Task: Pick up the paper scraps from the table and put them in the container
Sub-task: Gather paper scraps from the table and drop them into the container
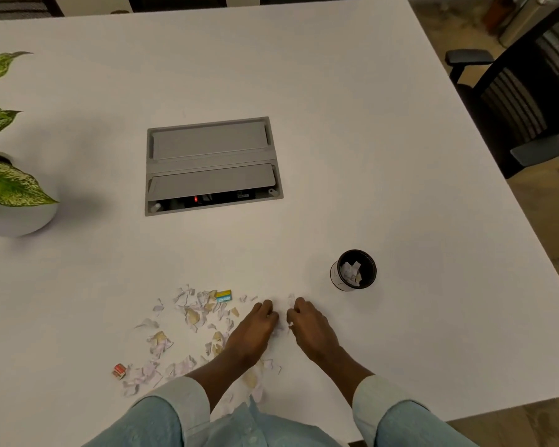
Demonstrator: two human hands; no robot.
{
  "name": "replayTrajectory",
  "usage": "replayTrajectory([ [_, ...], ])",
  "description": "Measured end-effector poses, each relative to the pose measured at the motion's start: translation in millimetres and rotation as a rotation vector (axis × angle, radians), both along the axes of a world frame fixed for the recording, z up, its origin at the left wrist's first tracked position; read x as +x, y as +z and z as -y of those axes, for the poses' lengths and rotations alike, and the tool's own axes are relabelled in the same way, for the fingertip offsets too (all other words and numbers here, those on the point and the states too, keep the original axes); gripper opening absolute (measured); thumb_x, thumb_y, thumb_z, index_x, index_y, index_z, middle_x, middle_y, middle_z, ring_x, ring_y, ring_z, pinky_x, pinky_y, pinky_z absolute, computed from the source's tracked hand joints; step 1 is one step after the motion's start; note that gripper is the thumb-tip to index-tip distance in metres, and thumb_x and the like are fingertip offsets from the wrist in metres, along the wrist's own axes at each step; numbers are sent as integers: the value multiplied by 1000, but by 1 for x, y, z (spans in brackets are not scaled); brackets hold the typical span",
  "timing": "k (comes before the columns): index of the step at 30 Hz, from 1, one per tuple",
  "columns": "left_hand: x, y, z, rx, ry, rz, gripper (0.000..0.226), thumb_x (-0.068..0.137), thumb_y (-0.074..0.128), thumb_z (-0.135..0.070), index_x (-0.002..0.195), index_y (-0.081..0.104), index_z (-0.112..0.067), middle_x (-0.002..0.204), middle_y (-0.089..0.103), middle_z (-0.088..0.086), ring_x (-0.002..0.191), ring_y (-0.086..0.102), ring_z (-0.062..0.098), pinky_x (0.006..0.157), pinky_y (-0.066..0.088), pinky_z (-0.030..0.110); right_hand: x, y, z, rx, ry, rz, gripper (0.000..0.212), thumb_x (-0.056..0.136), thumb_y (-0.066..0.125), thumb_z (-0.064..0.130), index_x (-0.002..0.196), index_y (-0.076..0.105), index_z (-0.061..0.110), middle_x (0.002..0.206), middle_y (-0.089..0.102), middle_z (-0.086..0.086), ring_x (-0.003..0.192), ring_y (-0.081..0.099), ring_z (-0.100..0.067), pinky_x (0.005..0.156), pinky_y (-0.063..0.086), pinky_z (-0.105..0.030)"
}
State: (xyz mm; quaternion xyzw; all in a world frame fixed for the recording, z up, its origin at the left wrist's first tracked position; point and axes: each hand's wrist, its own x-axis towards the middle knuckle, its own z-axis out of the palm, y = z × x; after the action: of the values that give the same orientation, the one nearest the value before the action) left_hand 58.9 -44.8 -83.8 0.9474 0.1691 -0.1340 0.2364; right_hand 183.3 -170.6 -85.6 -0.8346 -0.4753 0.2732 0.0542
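Note:
Several torn paper scraps (188, 321), white and tan, lie scattered on the white table (336, 108) near its front edge. A yellow-and-blue scrap (224, 295) and a red scrap (119, 371) lie among them. My left hand (252, 330) and my right hand (307, 327) rest side by side at the right end of the scatter, fingers curled down onto white scraps (281, 329) between them. The container (354, 270), a small black cup, stands upright to the right and beyond my right hand, with white scraps inside it.
A grey cable hatch (212, 164) is set into the table's middle. A potted plant (10, 188) in a white pot stands at the left edge. A black office chair (513, 101) stands beyond the table's right side.

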Motion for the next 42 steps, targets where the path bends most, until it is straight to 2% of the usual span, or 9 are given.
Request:
replayTrajectory([
  [3, 0, 3, -4, 19, 9, 29, 25, 95, 54, -1, 116, 64, -11, 119, 58, 8, 106, 54, 24, 82, 44, 28, 0, -1, 5, 62, -138, -32, 19, 100, 52, 7, 109, 69, 11, 112, 62, -6, 102, 60, -22, 81, 50, -31],
  [8, 14, 22, -1, -111, 181, 178, 16, 92, 61, 4, 98, 73, -5, 102, 66, 11, 90, 64, 28, 75, 55, 39, 6, 16, 11, 216, -587, -223, 9, 90, 71, 6, 87, 79, 11, 90, 71, -4, 79, 70, -19, 74, 60, -34],
  [12, 45, 51, 10, -239, 317, 349, 12, 89, 67, 2, 91, 74, -7, 94, 68, 5, 78, 63, 18, 67, 51, 26, 20, 45, 19, 411, -774, -271, 11, 83, 81, 2, 81, 77, 13, 84, 73, 0, 68, 74, -14, 66, 64, -41],
  [17, 96, 87, 22, -285, 271, 463, 12, 86, 69, -2, 93, 74, -11, 91, 67, 2, 71, 61, 14, 63, 49, 25, 53, 88, 28, 572, -930, -194, 15, 80, 86, 8, 83, 76, 18, 80, 77, 6, 68, 76, -11, 70, 62, -37],
  [26, 162, 101, 31, -263, 177, 317, 12, 82, 63, -1, 90, 71, -6, 91, 67, 11, 79, 62, 26, 70, 52, 40, 106, 115, 33, 448, -894, -21, 18, 84, 82, 14, 99, 74, 11, 95, 77, -6, 87, 72, -25, 77, 58, -33],
  [30, 178, 106, 38, -252, 100, 300, 20, 79, 72, -3, 99, 71, -8, 99, 68, 11, 86, 63, 26, 71, 48, 32, 120, 110, 32, 305, -846, -33, 33, 87, 79, 17, 117, 66, 10, 109, 74, -12, 101, 70, -30, 87, 58, -40],
  [33, 184, 110, 40, -252, 47, 290, 25, 78, 72, -4, 103, 71, -9, 99, 71, 9, 88, 66, 26, 74, 53, 36, 124, 109, 31, 266, -835, -48, 38, 88, 75, 15, 123, 62, 11, 115, 71, -13, 106, 69, -31, 89, 54, -38],
  [37, 178, 111, 37, -275, 7, 326, 29, 79, 72, 1, 107, 71, -8, 103, 74, 10, 93, 69, 28, 74, 51, 32, 122, 110, 32, 287, -834, -11, 36, 90, 71, 11, 124, 61, 10, 119, 66, -15, 106, 67, -32, 90, 53, -39],
  [42, 169, 110, 24, -269, 21, 360, 29, 85, 67, 1, 113, 72, -4, 111, 75, 14, 100, 70, 32, 87, 57, 47, 114, 111, 31, 360, -870, 47, 29, 86, 64, -4, 113, 68, 6, 111, 68, -15, 99, 67, -32, 83, 50, -34],
])
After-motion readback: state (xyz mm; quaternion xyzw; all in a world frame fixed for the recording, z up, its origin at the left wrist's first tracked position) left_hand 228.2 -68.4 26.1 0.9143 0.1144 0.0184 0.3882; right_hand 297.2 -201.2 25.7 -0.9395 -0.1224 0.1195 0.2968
